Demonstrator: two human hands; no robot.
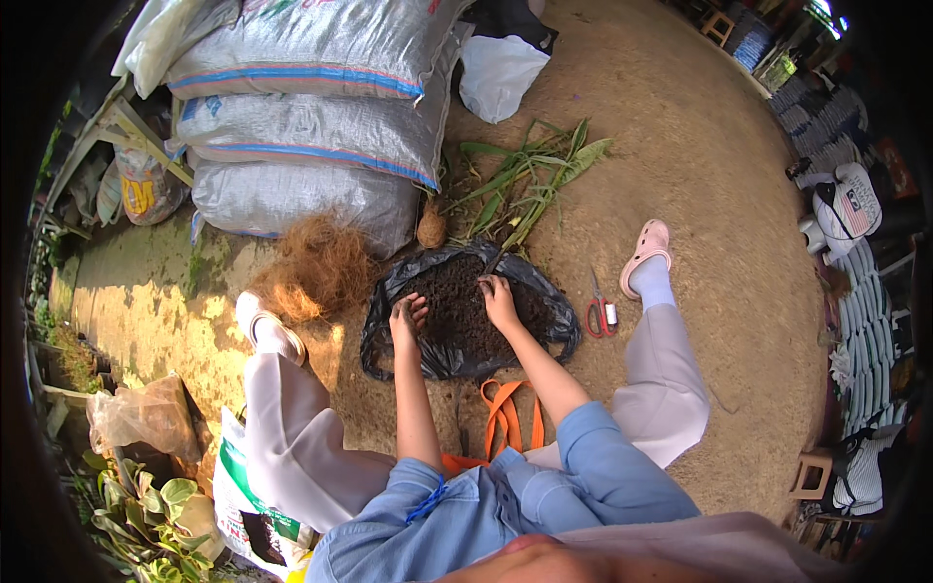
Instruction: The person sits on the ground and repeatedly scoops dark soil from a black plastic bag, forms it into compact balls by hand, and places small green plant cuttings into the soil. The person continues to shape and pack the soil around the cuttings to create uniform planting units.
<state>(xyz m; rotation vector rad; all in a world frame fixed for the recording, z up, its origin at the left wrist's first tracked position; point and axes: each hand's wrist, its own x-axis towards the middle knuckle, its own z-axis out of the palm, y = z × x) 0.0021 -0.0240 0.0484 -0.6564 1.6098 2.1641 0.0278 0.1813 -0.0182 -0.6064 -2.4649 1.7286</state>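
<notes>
A black plastic bag (377, 340) lies spread on the ground between my feet, with dark crumbly soil (452, 303) in it. My left hand (408, 319) is at the soil's left side, palm turned inward, fingers apart and dirty, holding nothing. At the soil's upper right, my right hand (499, 301) has its fingers bent together by a slim dark piece that points toward the plant; what they grip is unclear. Long-leaved green plants (535, 180) lie just beyond the bag, roots toward me.
Red-handled scissors (598, 316) and a small white spool (610, 314) lie right of the bag. Brown fibre (316, 267) and a round brown fibre ball (431, 225) lie left and beyond. Stacked silver sacks (301, 126) stand behind. Orange straps (502, 413) lie near me.
</notes>
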